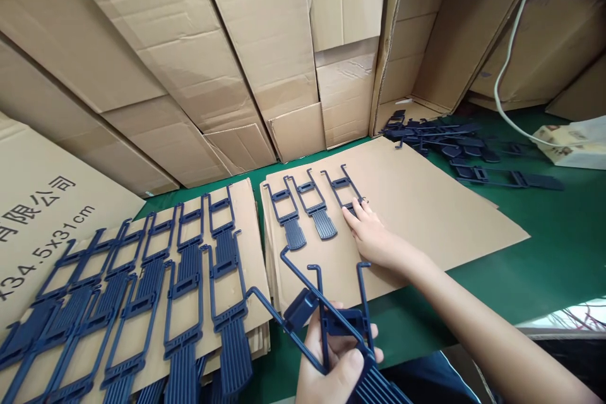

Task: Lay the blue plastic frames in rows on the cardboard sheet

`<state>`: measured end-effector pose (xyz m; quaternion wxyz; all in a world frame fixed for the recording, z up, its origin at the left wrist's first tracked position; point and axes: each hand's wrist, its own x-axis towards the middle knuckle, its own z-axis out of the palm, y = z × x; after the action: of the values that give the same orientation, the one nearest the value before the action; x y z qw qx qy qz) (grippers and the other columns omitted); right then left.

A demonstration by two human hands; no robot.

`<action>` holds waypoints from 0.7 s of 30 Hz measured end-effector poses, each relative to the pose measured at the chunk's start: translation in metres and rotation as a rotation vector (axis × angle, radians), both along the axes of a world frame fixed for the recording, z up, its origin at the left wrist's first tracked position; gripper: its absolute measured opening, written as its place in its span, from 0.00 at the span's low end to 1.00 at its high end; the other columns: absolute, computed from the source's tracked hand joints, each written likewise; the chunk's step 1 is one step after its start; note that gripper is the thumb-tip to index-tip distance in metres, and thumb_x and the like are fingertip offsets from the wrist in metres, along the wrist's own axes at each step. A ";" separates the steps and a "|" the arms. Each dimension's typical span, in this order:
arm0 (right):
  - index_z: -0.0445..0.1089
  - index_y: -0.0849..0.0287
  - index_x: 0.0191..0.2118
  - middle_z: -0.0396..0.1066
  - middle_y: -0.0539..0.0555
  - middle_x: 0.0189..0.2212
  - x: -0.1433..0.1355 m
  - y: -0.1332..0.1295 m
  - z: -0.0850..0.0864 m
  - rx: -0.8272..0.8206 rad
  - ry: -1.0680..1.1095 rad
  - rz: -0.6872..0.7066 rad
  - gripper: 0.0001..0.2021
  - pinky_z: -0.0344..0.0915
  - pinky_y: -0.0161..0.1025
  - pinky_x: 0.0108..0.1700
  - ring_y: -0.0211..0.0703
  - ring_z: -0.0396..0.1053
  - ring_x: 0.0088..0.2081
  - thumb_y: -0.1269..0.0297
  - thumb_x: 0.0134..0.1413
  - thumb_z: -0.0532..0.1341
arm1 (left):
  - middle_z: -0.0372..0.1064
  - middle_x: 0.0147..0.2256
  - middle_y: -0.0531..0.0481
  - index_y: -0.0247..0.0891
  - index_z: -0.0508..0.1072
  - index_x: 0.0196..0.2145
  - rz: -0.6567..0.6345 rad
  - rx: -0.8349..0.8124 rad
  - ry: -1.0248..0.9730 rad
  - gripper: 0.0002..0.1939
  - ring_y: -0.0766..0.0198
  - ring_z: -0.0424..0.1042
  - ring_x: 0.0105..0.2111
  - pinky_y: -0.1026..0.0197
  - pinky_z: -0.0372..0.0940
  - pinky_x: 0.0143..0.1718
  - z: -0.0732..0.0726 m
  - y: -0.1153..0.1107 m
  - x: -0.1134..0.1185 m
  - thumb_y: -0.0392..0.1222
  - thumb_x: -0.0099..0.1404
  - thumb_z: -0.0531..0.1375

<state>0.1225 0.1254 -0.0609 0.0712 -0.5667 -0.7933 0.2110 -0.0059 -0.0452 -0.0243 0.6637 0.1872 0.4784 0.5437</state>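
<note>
My left hand (331, 360), at the bottom centre, is closed around dark blue plastic frames (344, 322) with hooked arms and ribbed ends; at least two of them cross each other. My right hand (372, 230) reaches over a flat cardboard sheet (416, 214), its fingers on a similar blue plastic frame (341, 183) lying there. The hand hides that piece's lower end. To its left, two more frames lie on the same sheet, a middle one (310, 192) and an outer one (284, 202), ribbed ends toward me.
On the left, another cardboard stack (250, 221) bears rows of overlapping blue frames (182, 284). A loose heap of blue pieces (435, 136) lies at the back right. Cardboard boxes (189, 63) wall the back of the green table (558, 233). A white cable (504, 76) hangs at right.
</note>
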 end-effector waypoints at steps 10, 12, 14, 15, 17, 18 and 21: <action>0.43 0.63 0.66 0.28 0.61 0.65 -0.014 0.015 0.015 -0.017 0.090 0.008 0.29 0.35 0.57 0.62 0.56 0.25 0.64 0.72 0.58 0.44 | 0.75 0.32 0.45 0.39 0.65 0.48 0.311 0.028 0.175 0.30 0.54 0.75 0.31 0.59 0.70 0.31 0.007 0.014 -0.018 0.43 0.48 0.68; 0.47 0.63 0.64 0.34 0.61 0.64 -0.010 0.003 0.028 0.114 0.182 -0.067 0.26 0.36 0.58 0.62 0.56 0.31 0.65 0.69 0.60 0.44 | 0.75 0.34 0.44 0.41 0.62 0.53 0.358 0.007 0.151 0.34 0.52 0.75 0.34 0.57 0.71 0.32 0.013 0.021 -0.017 0.43 0.49 0.67; 0.55 0.63 0.61 0.49 0.61 0.61 0.001 -0.020 0.045 0.169 0.345 -0.063 0.24 0.47 0.52 0.61 0.51 0.45 0.62 0.61 0.62 0.45 | 0.75 0.38 0.44 0.43 0.60 0.56 0.393 -0.002 0.111 0.36 0.52 0.75 0.36 0.57 0.71 0.34 0.016 0.030 -0.015 0.43 0.50 0.66; 0.59 0.60 0.58 0.58 0.59 0.56 0.008 -0.034 0.054 0.119 0.425 -0.017 0.23 0.55 0.48 0.58 0.48 0.55 0.58 0.57 0.63 0.45 | 0.74 0.39 0.44 0.45 0.60 0.56 0.413 0.000 0.094 0.36 0.53 0.74 0.38 0.57 0.71 0.35 0.016 0.035 -0.013 0.44 0.51 0.66; 0.59 0.52 0.58 0.66 0.54 0.49 0.019 -0.063 0.066 -0.112 0.486 0.123 0.22 0.65 0.41 0.47 0.43 0.67 0.46 0.52 0.61 0.48 | 0.73 0.42 0.46 0.48 0.60 0.56 0.447 0.019 0.078 0.34 0.55 0.74 0.39 0.58 0.70 0.39 0.014 0.044 -0.008 0.44 0.52 0.66; 0.58 0.50 0.59 0.66 0.52 0.49 0.023 -0.076 0.068 -0.172 0.490 0.186 0.24 0.65 0.39 0.46 0.41 0.67 0.45 0.51 0.58 0.53 | 0.73 0.42 0.47 0.48 0.61 0.56 0.450 0.034 0.072 0.34 0.56 0.74 0.40 0.58 0.69 0.40 0.013 0.048 -0.005 0.44 0.52 0.65; 0.56 0.49 0.59 0.64 0.50 0.51 0.024 -0.100 0.061 -0.166 0.476 0.190 0.30 0.64 0.36 0.46 0.40 0.66 0.46 0.59 0.49 0.63 | 0.73 0.43 0.46 0.49 0.61 0.55 0.412 0.071 0.058 0.33 0.56 0.73 0.40 0.58 0.69 0.40 0.010 0.055 0.006 0.43 0.53 0.65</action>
<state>0.1465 0.0256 -0.0002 0.1891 -0.4280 -0.7837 0.4086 -0.0002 0.0097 -0.0140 0.5174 0.1244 0.5061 0.6788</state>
